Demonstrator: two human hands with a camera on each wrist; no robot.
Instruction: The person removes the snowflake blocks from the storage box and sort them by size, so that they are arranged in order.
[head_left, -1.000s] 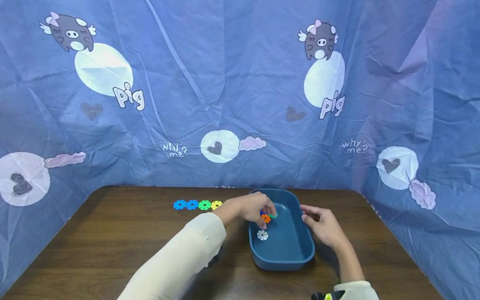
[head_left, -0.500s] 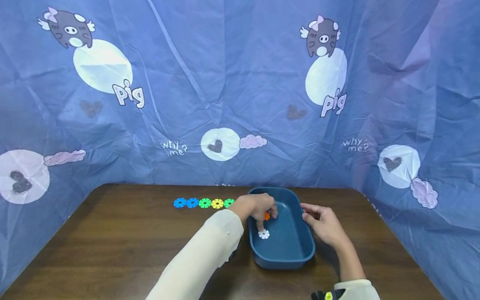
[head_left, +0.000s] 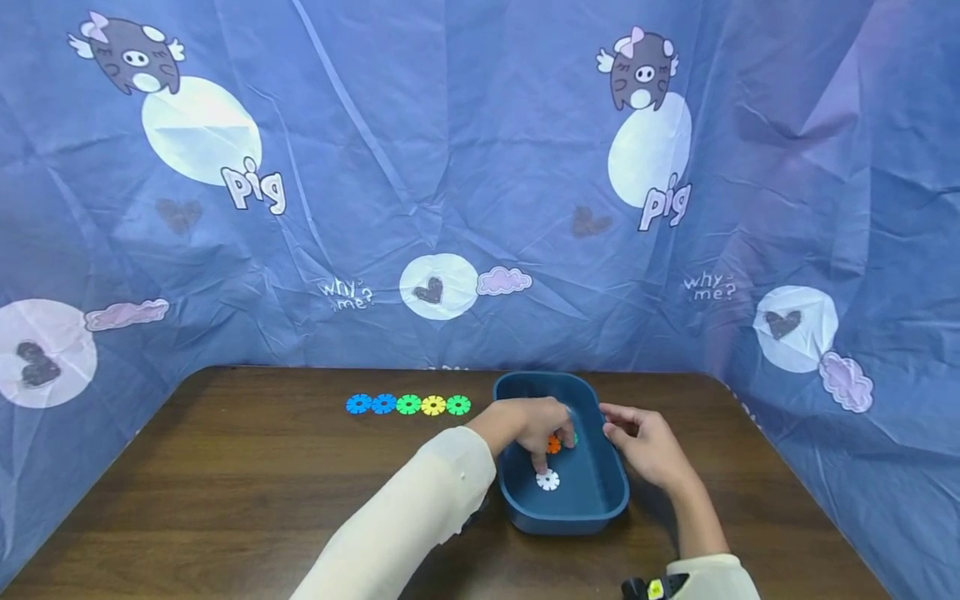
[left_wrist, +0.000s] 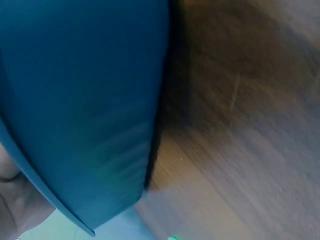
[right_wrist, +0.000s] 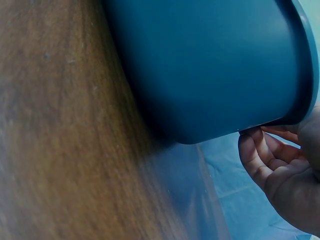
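Note:
My left hand (head_left: 536,423) reaches over the left rim into a blue bin (head_left: 562,527), fingers spread and pointing down. Its thumb touches a white notched disc (head_left: 547,479) on the bin floor. An orange disc (head_left: 553,444) shows between thumb and fingers, and a green disc (head_left: 575,439) lies partly hidden by the fingertips. At the right rim, my right hand (head_left: 651,446) grips the bin with thumb and fingers; in the right wrist view the fingertips (right_wrist: 247,142) meet the bin (right_wrist: 210,65) under its rim. The left wrist view shows the bin's outer wall (left_wrist: 85,100) and part of the left hand (left_wrist: 22,202).
On the wooden table (head_left: 262,483), left of the bin, several notched discs stand in a row: two blue (head_left: 358,404), a green (head_left: 408,404), a yellow (head_left: 433,406) and another green (head_left: 458,405). A blue patterned cloth (head_left: 450,167) hangs behind the table.
My left hand has moved right inside the bin, and the white and orange discs have shifted right with it. The end green disc of the row is uncovered. My right hand stays at the rim.

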